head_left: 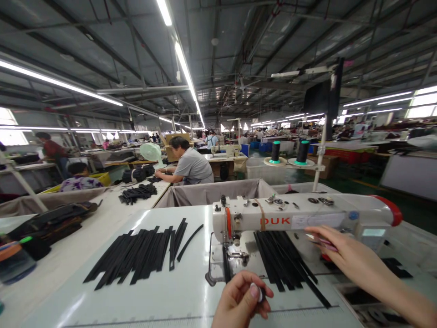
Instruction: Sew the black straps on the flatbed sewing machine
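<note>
My left hand [243, 300] is in front of the sewing machine [273, 216], its thumb and fingers closed on a small round white-and-dark piece [260, 294] that looks like a bobbin. To the right, my right hand [332, 250] is raised before the machine's arm and grips a slim pinkish tool [326, 243] with a metallic tip; its exact kind is unclear. Black strips [282, 259] lie under the machine arm, between my hands. One more dark strip [226, 264] runs beside the needle area. A spread row of black strips [136, 255] rests on the table at left.
Two black thread cones [302, 152] stand on a holder behind the machine. A co-worker [193, 161] sits at the adjoining table near a green fan [152, 154] and dark bundles [138, 193]. A jar with an orange lid [15, 259] is at far left.
</note>
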`<state>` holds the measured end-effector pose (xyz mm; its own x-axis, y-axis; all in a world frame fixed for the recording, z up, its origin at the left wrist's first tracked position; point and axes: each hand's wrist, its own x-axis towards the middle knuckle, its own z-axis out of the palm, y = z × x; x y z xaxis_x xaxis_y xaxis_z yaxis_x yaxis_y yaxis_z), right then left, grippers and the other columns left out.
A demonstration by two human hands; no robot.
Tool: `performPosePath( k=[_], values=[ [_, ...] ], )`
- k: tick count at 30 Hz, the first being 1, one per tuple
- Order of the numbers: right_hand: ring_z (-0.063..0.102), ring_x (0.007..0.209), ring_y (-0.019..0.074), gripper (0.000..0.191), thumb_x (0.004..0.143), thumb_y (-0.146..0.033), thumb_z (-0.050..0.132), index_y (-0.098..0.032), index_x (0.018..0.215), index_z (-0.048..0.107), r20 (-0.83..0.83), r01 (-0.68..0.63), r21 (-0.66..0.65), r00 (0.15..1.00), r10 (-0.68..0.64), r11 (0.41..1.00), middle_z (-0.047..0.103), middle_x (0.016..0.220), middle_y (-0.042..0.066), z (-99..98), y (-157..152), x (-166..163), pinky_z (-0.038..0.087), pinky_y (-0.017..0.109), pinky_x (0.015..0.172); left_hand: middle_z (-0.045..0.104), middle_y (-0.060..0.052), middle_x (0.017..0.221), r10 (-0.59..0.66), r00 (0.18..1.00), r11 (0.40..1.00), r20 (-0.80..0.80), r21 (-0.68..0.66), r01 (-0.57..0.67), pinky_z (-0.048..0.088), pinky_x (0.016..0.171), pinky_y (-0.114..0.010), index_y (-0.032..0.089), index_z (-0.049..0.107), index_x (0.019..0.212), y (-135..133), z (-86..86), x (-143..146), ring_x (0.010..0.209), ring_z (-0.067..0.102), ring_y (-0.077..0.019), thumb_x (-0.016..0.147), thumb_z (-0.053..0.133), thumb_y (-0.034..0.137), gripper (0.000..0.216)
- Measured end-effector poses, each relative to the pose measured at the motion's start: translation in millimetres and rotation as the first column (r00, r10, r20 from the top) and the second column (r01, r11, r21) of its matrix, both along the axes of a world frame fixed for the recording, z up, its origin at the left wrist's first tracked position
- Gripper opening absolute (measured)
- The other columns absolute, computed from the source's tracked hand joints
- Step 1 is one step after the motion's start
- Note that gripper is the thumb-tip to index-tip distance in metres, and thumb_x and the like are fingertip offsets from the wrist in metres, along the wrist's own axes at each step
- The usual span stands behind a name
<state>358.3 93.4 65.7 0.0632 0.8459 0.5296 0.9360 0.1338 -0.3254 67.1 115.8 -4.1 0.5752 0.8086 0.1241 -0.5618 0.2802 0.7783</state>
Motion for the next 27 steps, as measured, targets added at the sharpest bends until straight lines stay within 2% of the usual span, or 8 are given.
performPosePath(
  k=[2, 4, 7, 10, 13, 19, 23, 27],
  values=[
    [0.071, 0.081, 0.0245, 0.038, 0.092, -0.049, 0.044, -0.026, 0.110, 0.069, -0.133, -0.114, -0.050, 0.985, 0.106, 0.992, 0.074, 0.095, 0.007, 4.2, -8.5, -7.4, 0.055, 0.031, 0.064, 0.070, -0.011, 0.087, 0.047, 0.999, 0.999, 0.013, 0.018, -0.047, 0.050, 0.070, -0.027, 0.012, 0.070, 0.090, -2.2, 1.6, 3.4, 0.072, 0.064, -0.0155, 0.076, 0.082, 0.044, 0.036],
    [0.069, 0.064, 0.0215, 0.044, 0.095, -0.054, 0.040, -0.023, 0.112, 0.067, -0.225, -0.165, -0.102, 0.964, 0.139, 0.981, 0.072, 0.079, 0.005, 6.5, -20.2, -26.7, 0.054, 0.028, 0.054, 0.071, -0.013, 0.102, 0.022, 0.998, 0.999, 0.066, 0.022, -0.023, 0.051, 0.072, -0.028, 0.015, 0.072, 0.103, -7.5, 5.4, 9.9, 0.076, 0.065, -0.0173, 0.074, 0.083, 0.043, 0.042],
    [0.070, 0.065, 0.0210, 0.040, 0.087, -0.057, 0.059, -0.024, 0.110, 0.066, -0.213, -0.229, -0.130, 0.957, 0.198, 0.965, 0.073, 0.082, 0.004, 5.0, -38.0, -54.2, 0.055, 0.025, 0.054, 0.054, -0.015, 0.139, -0.092, 0.982, 0.996, 0.165, 0.035, 0.087, 0.053, 0.063, -0.028, 0.026, 0.063, 0.128, -17.7, 13.9, 17.1, 0.072, 0.067, -0.0170, 0.070, 0.086, 0.044, 0.065],
    [0.072, 0.087, 0.0212, 0.032, 0.091, -0.047, 0.058, -0.027, 0.116, 0.064, -0.122, -0.284, 0.019, 0.951, 0.284, 0.959, 0.074, 0.103, 0.004, 0.4, -46.7, -63.4, 0.058, 0.023, 0.070, 0.028, -0.011, 0.159, -0.178, 0.955, 0.984, 0.236, 0.050, 0.170, 0.056, 0.058, -0.027, 0.037, 0.055, 0.136, -23.9, 21.1, 15.5, 0.066, 0.068, -0.0132, 0.065, 0.089, 0.045, 0.079],
    [0.071, 0.090, 0.0202, 0.023, 0.094, -0.039, 0.057, -0.028, 0.112, 0.065, 0.076, -0.310, 0.190, 0.951, 0.301, 0.931, 0.073, 0.102, 0.003, -4.7, -43.4, -61.4, 0.057, 0.023, 0.074, 0.015, -0.007, 0.162, -0.236, 0.935, 0.972, 0.266, 0.068, 0.226, 0.057, 0.059, -0.024, 0.042, 0.053, 0.136, -23.4, 20.0, 12.2, 0.067, 0.068, -0.0108, 0.064, 0.089, 0.046, 0.081],
    [0.069, 0.081, 0.0163, 0.016, 0.095, -0.031, 0.059, -0.024, 0.107, 0.065, 0.284, -0.446, 0.286, 0.885, 0.369, 0.848, 0.072, 0.091, 0.002, -6.3, -29.6, -72.2, 0.055, 0.025, 0.078, 0.006, -0.006, 0.164, -0.341, 0.863, 0.939, 0.373, 0.181, 0.292, 0.054, 0.055, -0.019, 0.043, 0.046, 0.141, -18.7, -4.4, 34.4, 0.066, 0.067, -0.0072, 0.065, 0.089, 0.043, 0.088],
    [0.067, 0.075, 0.0138, 0.011, 0.096, -0.025, 0.056, -0.024, 0.102, 0.065, 0.140, -0.486, 0.280, 0.874, 0.466, 0.828, 0.070, 0.084, 0.001, -2.1, -27.1, -84.8, 0.054, 0.021, 0.070, 0.014, -0.005, 0.163, -0.343, 0.850, 0.939, 0.401, 0.135, 0.316, 0.053, 0.055, -0.019, 0.044, 0.048, 0.140, -21.8, -22.1, 42.3, 0.068, 0.069, -0.0093, 0.060, 0.093, 0.034, 0.092],
    [0.068, 0.080, 0.0158, 0.011, 0.095, -0.031, 0.057, -0.025, 0.101, 0.065, -0.052, -0.445, 0.140, 0.889, 0.456, 0.884, 0.070, 0.088, 0.002, -12.9, -21.0, -97.6, 0.056, 0.022, 0.069, 0.023, -0.005, 0.160, -0.335, 0.915, 0.937, 0.224, -0.028, 0.349, 0.052, 0.066, -0.019, 0.039, 0.058, 0.133, -25.7, -44.6, 25.8, 0.074, 0.068, -0.0088, 0.052, 0.097, 0.034, 0.090]
  ],
)
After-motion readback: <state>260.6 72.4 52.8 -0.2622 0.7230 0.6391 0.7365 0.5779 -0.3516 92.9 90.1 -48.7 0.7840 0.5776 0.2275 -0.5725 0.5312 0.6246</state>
